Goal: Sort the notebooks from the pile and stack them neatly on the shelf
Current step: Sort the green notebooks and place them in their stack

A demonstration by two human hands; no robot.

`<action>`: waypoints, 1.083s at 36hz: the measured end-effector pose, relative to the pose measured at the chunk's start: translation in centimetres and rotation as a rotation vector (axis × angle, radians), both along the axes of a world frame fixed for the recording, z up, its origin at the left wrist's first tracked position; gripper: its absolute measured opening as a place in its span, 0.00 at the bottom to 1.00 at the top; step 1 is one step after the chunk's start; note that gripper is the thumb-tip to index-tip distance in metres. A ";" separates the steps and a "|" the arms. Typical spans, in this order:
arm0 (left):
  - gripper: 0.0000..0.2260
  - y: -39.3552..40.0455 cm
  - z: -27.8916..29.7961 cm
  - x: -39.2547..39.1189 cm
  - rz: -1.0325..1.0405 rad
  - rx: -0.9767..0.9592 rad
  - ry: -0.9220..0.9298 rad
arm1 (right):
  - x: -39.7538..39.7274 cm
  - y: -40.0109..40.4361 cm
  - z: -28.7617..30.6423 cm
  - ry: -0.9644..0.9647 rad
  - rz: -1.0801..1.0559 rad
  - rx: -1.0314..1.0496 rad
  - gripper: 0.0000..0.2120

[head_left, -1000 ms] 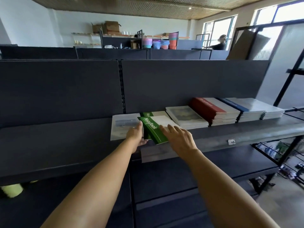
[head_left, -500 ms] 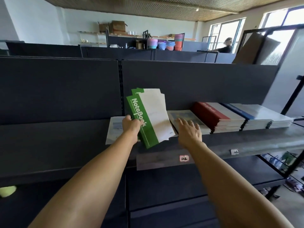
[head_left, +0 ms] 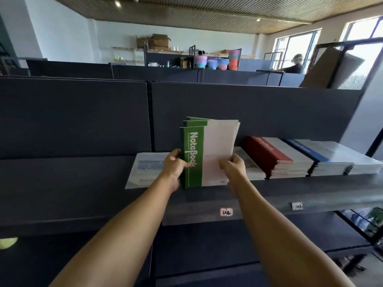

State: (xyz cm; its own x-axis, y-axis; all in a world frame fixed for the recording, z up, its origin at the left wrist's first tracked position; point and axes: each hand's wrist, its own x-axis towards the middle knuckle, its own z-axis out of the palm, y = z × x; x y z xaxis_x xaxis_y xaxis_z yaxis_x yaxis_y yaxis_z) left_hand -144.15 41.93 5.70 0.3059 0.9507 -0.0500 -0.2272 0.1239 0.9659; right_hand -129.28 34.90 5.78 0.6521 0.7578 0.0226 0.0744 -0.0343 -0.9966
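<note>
A small bunch of green and white notebooks (head_left: 208, 154) is held standing up on the dark shelf (head_left: 62, 183), with the bottom edges on or just above the shelf board. The word "NoteBook" is printed on the green strip of the front one. The bunch is gripped at its left edge by the left hand (head_left: 174, 165), with the thumb curled onto the front cover. The right edge is pinched low down by the right hand (head_left: 234, 165), whose fingers (head_left: 224, 163) are curled onto the white cover.

A flat pale notebook with a blue picture (head_left: 145, 170) is seen lying just left of the bunch. To the right, a grey picture stack (head_left: 251, 168), a red stack (head_left: 275, 156) and a blue stack (head_left: 331, 156) are laid side by side. Two small labels (head_left: 226, 212) are stuck on the shelf's front edge.
</note>
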 end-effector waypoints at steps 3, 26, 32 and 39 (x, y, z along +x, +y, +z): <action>0.21 -0.6 -1.6 0.3 -0.026 0.033 0.121 | 0.3 -0.2 -1.2 -0.042 0.041 -0.091 0.15; 0.20 -0.6 -2.5 0.5 -0.200 0.477 0.778 | -0.9 2.5 -0.8 -0.404 0.040 -0.405 0.19; 0.22 0.3 -3.0 0.9 -0.236 0.566 0.974 | -0.5 3.3 -1.0 -0.606 0.042 -0.508 0.22; 0.16 1.8 -2.8 1.2 -0.250 0.627 1.197 | -0.5 4.3 -1.5 -0.881 0.097 -0.534 0.17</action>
State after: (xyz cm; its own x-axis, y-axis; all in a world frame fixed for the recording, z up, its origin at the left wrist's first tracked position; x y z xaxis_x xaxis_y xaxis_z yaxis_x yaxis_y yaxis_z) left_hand -142.95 43.78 2.93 0.5450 0.8383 0.0115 0.7402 -0.4876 0.4629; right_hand -129.79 39.21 4.27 0.5027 0.8578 0.1073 0.7962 -0.4110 -0.4441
